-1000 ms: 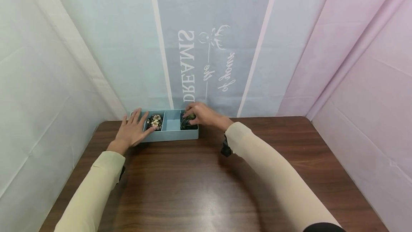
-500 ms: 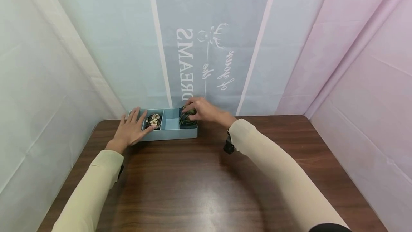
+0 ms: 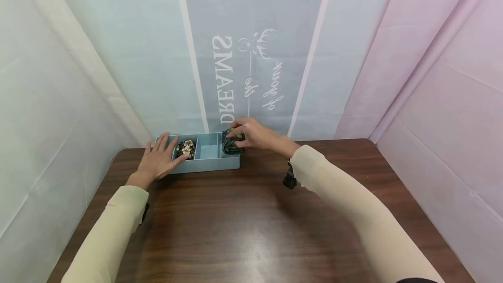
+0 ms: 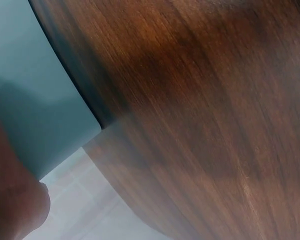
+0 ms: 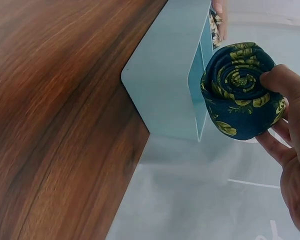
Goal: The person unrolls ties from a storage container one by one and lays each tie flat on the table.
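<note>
A light blue box (image 3: 204, 164) with compartments stands at the back of the wooden table. My left hand (image 3: 155, 161) rests over its left end, fingers spread, thumb toward a dark rolled-up necktie (image 3: 186, 148) with pale flowers that sits in one compartment. Above the right end, my right hand (image 3: 261, 137) pinches another rolled-up necktie (image 5: 238, 102), dark teal with yellow flowers. In the right wrist view its spiral side shows between thumb and fingers, just outside the box's rim. The left wrist view shows only the box's end wall (image 4: 45, 100) and part of a finger or thumb.
A hanging cloth (image 3: 259, 3) with printed letters rises right behind the box. White cloth walls close in both sides. The brown table top (image 3: 220, 222) stretches in front, with its right edge sloping toward the near corner.
My right hand has lifted the teal necktie out of the right compartment, moving it up and slightly right. The left hand stays on the box.
</note>
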Demonstrator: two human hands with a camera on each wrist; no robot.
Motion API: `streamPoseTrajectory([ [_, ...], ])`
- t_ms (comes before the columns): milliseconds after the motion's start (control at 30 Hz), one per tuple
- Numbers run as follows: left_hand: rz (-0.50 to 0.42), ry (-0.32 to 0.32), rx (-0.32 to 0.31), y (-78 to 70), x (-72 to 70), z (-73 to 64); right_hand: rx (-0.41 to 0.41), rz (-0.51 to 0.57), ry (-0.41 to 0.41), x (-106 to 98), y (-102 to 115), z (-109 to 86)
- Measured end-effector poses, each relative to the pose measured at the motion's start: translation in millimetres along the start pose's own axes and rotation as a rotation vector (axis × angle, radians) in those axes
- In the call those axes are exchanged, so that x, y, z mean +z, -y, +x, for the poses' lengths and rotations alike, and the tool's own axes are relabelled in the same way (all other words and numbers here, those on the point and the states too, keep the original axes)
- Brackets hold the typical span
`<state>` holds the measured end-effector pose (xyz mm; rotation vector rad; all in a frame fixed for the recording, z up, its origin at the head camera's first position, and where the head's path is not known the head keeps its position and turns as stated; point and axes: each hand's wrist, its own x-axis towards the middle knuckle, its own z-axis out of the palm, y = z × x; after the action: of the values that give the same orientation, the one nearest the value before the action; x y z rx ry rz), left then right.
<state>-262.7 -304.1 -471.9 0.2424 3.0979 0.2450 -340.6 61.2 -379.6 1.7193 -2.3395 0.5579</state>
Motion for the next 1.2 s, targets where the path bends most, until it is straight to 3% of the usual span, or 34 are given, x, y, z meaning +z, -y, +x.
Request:
streamPoseTrajectory([
  [433,-0.022,0.001,0.001,1.9,0.7,0.3,-0.074,-0.025,0.022,-14,17,-30.6],
  [767,-0.045,0.005,0.009,-0.5,-1.6,-1.5,-0.081,-0.042,0.028,-8,29,-60.6],
  [1067,-0.042,0.014,0.018,-1.3,-3.8,0.4,-0.034,-0.019,0.093,-5,39,-87.2],
  [1200,-0.042,0.023,0.023,-0.1,-4.0,-0.2,-0.064,-0.010,0.091,-2,44,-94.9],
])
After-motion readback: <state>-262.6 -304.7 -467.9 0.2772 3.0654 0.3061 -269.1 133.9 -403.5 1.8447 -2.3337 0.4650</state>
